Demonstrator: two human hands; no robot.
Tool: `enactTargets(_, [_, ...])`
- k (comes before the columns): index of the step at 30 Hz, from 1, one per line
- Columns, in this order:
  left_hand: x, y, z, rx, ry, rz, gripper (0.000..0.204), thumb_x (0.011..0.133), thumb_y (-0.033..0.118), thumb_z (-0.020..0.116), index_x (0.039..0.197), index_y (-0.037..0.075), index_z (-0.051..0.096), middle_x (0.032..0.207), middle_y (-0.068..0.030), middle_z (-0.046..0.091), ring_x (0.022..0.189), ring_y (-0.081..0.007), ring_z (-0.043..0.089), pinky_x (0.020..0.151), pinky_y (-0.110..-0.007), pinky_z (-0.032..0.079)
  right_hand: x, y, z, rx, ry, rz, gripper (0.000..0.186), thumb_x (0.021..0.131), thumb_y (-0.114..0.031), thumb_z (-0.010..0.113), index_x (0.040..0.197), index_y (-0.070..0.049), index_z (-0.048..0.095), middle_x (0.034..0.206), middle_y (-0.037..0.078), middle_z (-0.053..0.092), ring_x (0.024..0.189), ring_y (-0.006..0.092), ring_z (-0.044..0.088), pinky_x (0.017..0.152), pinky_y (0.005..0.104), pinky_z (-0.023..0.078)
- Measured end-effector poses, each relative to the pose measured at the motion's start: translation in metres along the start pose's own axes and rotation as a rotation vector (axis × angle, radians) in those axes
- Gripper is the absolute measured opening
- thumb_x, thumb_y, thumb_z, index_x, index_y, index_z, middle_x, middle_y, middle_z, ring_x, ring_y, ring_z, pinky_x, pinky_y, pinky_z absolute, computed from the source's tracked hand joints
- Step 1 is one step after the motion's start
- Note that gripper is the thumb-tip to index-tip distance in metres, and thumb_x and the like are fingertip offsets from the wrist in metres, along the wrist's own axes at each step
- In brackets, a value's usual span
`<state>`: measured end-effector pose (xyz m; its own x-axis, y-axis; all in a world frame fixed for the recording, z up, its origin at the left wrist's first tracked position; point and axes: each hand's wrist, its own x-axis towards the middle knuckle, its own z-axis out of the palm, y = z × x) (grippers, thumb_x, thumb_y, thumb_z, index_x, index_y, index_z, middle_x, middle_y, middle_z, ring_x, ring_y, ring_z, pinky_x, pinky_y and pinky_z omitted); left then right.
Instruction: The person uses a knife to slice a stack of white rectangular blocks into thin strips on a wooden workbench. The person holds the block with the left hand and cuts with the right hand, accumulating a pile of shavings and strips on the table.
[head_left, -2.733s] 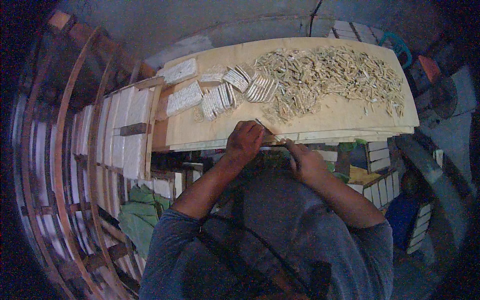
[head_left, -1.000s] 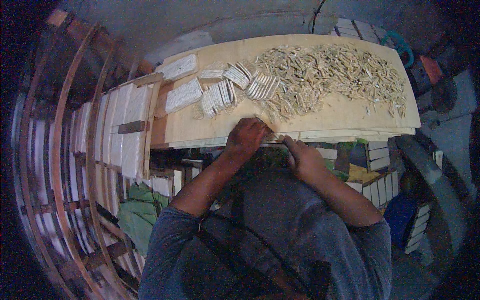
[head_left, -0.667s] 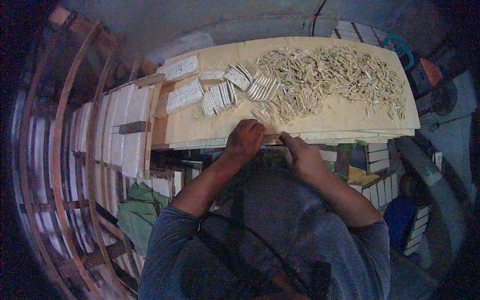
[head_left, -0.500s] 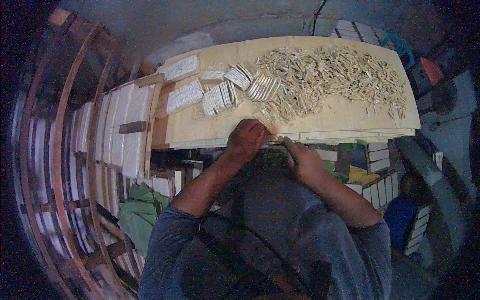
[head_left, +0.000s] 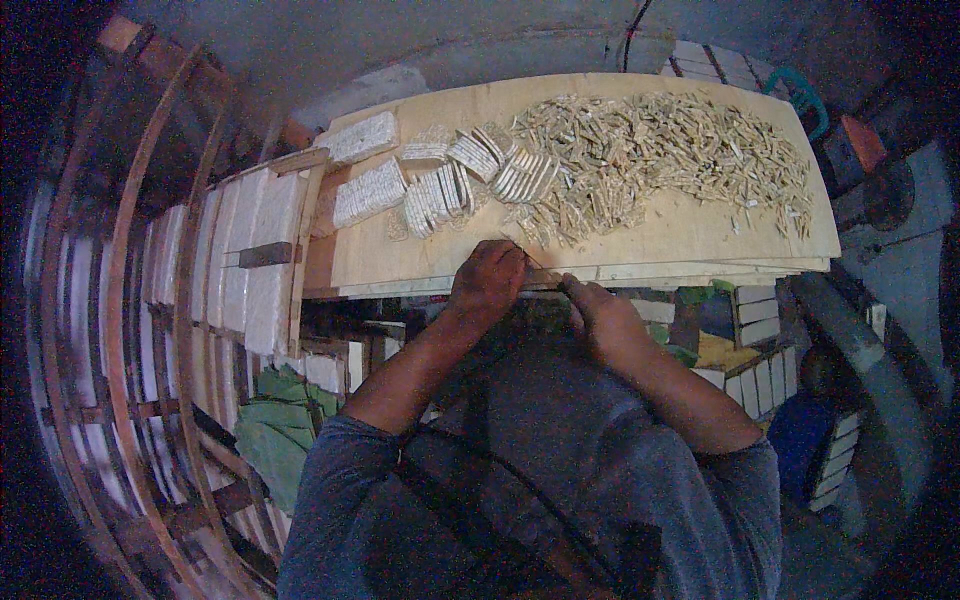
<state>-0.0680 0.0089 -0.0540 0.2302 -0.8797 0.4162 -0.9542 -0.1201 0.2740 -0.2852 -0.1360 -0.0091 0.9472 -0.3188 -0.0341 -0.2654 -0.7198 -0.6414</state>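
My left hand is closed in a pinch just over the near edge of a pale wooden board. To its right my right hand is closed too, thumb and fingers together. A thin brownish strip spans the short gap between them, its ends hidden in my fingers; its exact kind is too small to tell. Beyond my hands lie folded bundles of whitish strips and, to the right, a wide heap of short straw-coloured pieces.
Two pale slabs lie at the board's left end. A rack of wooden bars with white panels stands on the left, green cloth below it. White blocks and a blue object are at lower right.
Both hands have shifted only slightly, staying close together at the board's near edge with the thin strip between them. The heap and bundles look the same.
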Motion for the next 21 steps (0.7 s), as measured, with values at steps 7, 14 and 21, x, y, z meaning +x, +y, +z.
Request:
enactTargets(7, [-0.001,-0.001,0.001,0.007,-0.037,0.001,0.016,0.088,0.011,0.074,0.102,0.006,0.069,0.106,-0.0123,0.068,0.101,-0.034,0.067,0.088,-0.045,0.059,-0.015,-0.007,-0.03,0.041,0.011,0.02,0.051,0.098,-0.011,0.062,0.148,-0.006,0.054,0.117,0.028,0.07,0.101,0.0479,0.07,0.086,0.0555,0.058])
enactTargets(14, [0.006,0.007,-0.012,0.076,-0.03,0.029,0.018,0.085,0.009,0.075,0.101,0.005,0.069,0.106,-0.0101,0.067,0.104,-0.0311,0.065,0.091,-0.043,0.057,-0.002,-0.008,-0.011,0.019,-0.023,0.055,0.047,0.099,-0.011,0.061,0.146,-0.005,0.056,0.119,0.027,0.07,0.104,0.0478,0.07,0.089,0.0549,0.058])
enactTargets(21, [0.007,0.006,-0.018,0.117,0.02,0.141,0.017,0.082,0.009,0.075,0.098,0.004,0.07,0.103,-0.0099,0.066,0.099,-0.0288,0.063,0.091,-0.041,0.056,-0.004,-0.006,-0.009,0.031,0.021,-0.025,0.049,0.099,-0.013,0.061,0.147,-0.006,0.055,0.114,0.026,0.07,0.097,0.0486,0.07,0.086,0.0572,0.057])
